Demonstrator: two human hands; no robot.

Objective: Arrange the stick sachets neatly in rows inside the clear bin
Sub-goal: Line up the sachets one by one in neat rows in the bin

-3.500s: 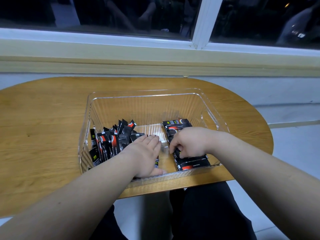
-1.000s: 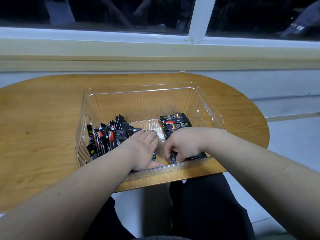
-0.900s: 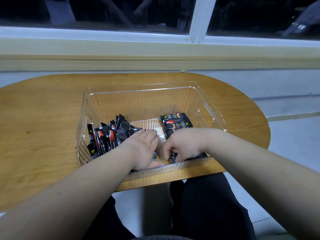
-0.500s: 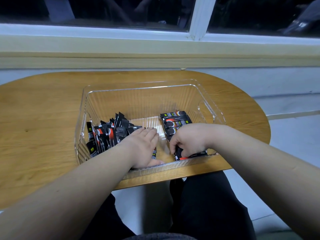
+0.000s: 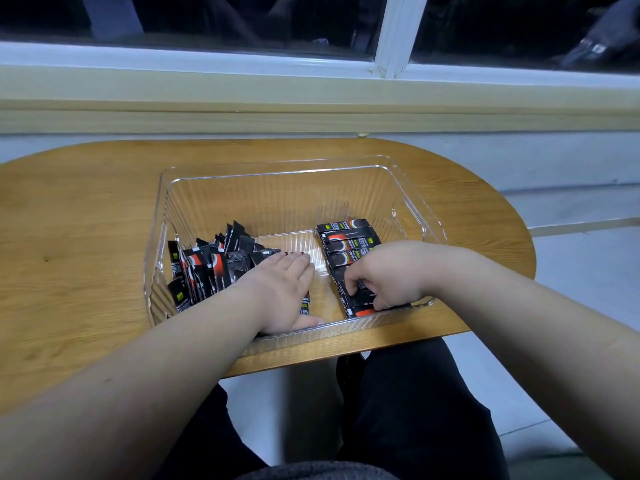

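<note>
Right hand (image 5: 384, 275) grip clamped on stick sachet (image 5: 360, 299) at near end of right row (image 5: 348, 242) in clear bin (image 5: 277, 171); left hand (image 5: 280, 292) flat, unclenched, by loose pile (image 5: 211, 268). Risk: careless push could skew row.

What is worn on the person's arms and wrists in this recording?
Nothing shows: the left forearm and right forearm are bare to the frame edge, with no sleeves, gloves, watch, bands or rings visible. Below the table edge, dark trousers cover the lap.
</note>
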